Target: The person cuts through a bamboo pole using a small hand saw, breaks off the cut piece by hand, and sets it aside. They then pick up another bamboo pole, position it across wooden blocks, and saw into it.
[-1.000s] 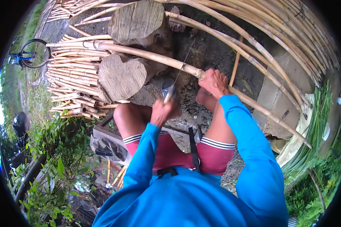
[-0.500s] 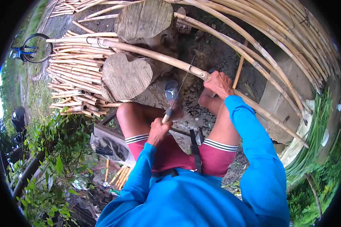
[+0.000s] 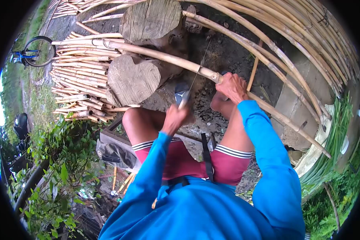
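A long bamboo pole crosses in front of me, from the stacked poles at the left down to the right. My right hand is wrapped round it beside a joint. My left hand, slightly blurred, is closed on the light handle of a thin-bladed saw. The saw blade crosses the pole a little left of my right hand; how deep it sits cannot be made out. Left of the blade, the pole passes over the gap between two cut log stumps.
Cut bamboo pieces are stacked at the left, beyond leafy plants. Long poles curve across the upper right. A bicycle stands at far left. Green stalks lie at right. My sandalled foot is near the saw.
Since half a second ago my left hand has pushed the saw forward, up towards the pole, after an earlier pull back. My right hand has kept its grip on the pole.
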{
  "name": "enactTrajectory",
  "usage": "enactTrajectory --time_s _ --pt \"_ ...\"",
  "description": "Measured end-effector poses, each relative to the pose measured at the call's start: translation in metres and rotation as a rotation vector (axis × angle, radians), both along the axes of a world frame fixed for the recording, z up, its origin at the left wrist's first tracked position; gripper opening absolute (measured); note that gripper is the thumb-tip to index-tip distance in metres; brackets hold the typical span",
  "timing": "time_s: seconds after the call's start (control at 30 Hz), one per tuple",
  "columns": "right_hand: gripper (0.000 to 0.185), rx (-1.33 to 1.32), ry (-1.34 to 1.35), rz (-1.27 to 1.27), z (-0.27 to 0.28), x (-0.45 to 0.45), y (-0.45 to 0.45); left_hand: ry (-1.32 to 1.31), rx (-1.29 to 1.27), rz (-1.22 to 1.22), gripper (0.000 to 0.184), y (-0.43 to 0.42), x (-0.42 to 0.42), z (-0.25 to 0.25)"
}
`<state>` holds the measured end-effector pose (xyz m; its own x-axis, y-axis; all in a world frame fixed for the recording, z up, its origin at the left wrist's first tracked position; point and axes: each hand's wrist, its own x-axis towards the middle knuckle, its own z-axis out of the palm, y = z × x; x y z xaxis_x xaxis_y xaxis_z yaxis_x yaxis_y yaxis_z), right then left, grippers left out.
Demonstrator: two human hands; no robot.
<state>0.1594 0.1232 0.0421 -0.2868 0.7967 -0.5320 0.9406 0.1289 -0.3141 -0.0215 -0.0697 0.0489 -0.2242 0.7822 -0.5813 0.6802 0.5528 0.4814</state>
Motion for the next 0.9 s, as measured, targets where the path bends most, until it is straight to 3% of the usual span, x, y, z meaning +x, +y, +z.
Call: enactTrajectory --time_s 0.03,0.13,0.17,0.3,0.33,0.37,0.43,0.5,0.57,0.63,0.67,0.73,0.83,0.9 --pt "0.035 -0.033 0.049 0.020 0.005 0.000 0.000 0.132 0.251 -0.279 0.033 0.027 -0.002 -0.012" --pt "0.034 0.005 0.044 -0.004 -0.009 0.011 -0.001 0.034 0.161 -0.266 0.019 0.029 -0.004 -0.020" --pt "0.033 0.081 0.053 0.017 -0.013 0.014 0.003 0.161 0.235 -0.368 0.018 0.010 -0.009 -0.024" --pt "0.030 0.061 0.037 0.017 -0.009 0.016 -0.003 -0.227 0.001 0.378 0.029 -0.056 -0.004 0.021" --pt "0.030 0.073 0.037 0.006 -0.008 0.016 0.004 -0.229 0.011 0.366 0.029 -0.035 -0.007 0.007" --pt "0.030 0.071 0.041 0.004 -0.008 0.014 0.004 0.002 0.351 -0.074 0.028 -0.006 -0.011 -0.017" --pt "0.030 0.042 0.064 0.028 -0.009 0.014 -0.003 -0.405 -0.136 0.495 0.030 0.065 -0.002 -0.025" --pt "0.034 -0.018 0.049 0.003 0.000 0.014 -0.002 0.010 0.283 -0.296 0.027 0.038 -0.003 -0.037" --pt "0.034 0.004 0.064 0.025 -0.006 0.023 0.004 0.263 0.484 -0.378 0.027 -0.035 -0.005 -0.048" --pt "0.035 0.004 0.095 0.035 -0.011 0.022 -0.001 -0.248 -0.232 0.310 0.039 -0.049 -0.004 0.029" --pt "0.035 0.004 0.075 0.039 -0.011 0.021 0.000 -0.246 -0.231 0.303 0.039 -0.043 -0.004 0.022" --pt "0.035 -0.010 0.034 0.058 -0.007 0.018 0.001 -0.175 -0.131 0.497 0.022 -0.024 0.005 -0.019" --pt "0.036 -0.016 0.027 0.056 -0.011 0.018 0.000 -0.397 -0.169 0.504 0.023 0.061 0.006 -0.036" --pt "0.036 -0.006 0.061 0.008 -0.007 0.022 -0.004 0.130 0.528 -0.342 0.028 0.015 0.004 -0.046"
